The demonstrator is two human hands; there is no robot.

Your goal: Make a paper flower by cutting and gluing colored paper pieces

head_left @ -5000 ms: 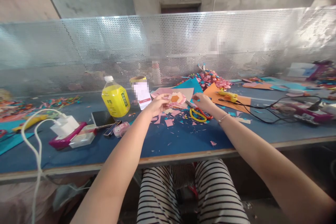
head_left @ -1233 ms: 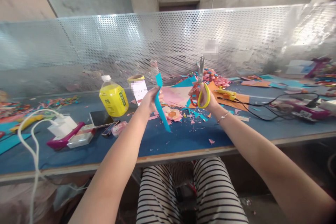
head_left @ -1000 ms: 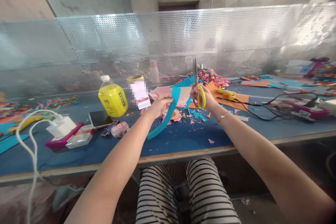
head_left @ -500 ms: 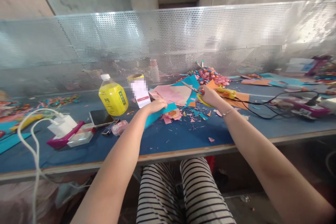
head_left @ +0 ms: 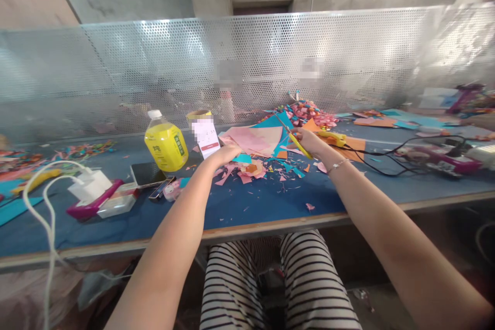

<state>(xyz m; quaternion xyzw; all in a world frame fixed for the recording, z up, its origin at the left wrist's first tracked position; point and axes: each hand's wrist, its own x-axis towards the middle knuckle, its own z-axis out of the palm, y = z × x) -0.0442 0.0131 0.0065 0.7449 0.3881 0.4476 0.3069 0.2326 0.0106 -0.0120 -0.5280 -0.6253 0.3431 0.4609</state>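
Note:
My left hand point(head_left: 229, 153) is closed on a sheet of blue paper point(head_left: 244, 158); most of the sheet is hidden behind my hand and forearm. Yellow-handled scissors point(head_left: 300, 146) are in my right hand point(head_left: 308, 140), with the blades point(head_left: 283, 122) pointing up and away to the left, apart from the blue paper. Between the hands lie pink paper sheets point(head_left: 257, 137). A small heap of pink and orange scraps point(head_left: 252, 169) is just below the blue paper, with tiny cuttings strewn to its right.
A phone point(head_left: 208, 139) leans against a yellow roll point(head_left: 199, 114), right of a yellow drink bottle point(head_left: 165, 144). A power strip with white chargers point(head_left: 93, 185) sits at left. A yellow glue gun point(head_left: 331, 138) with black cables lies at right, before a pink scrap pile point(head_left: 309, 113). A perforated metal screen point(head_left: 263, 51) stands behind.
The blue paper in my left hand has shifted, and less of it shows to the right of my forearm. The scissors have turned in my right hand, their blades now pointing more steeply away.

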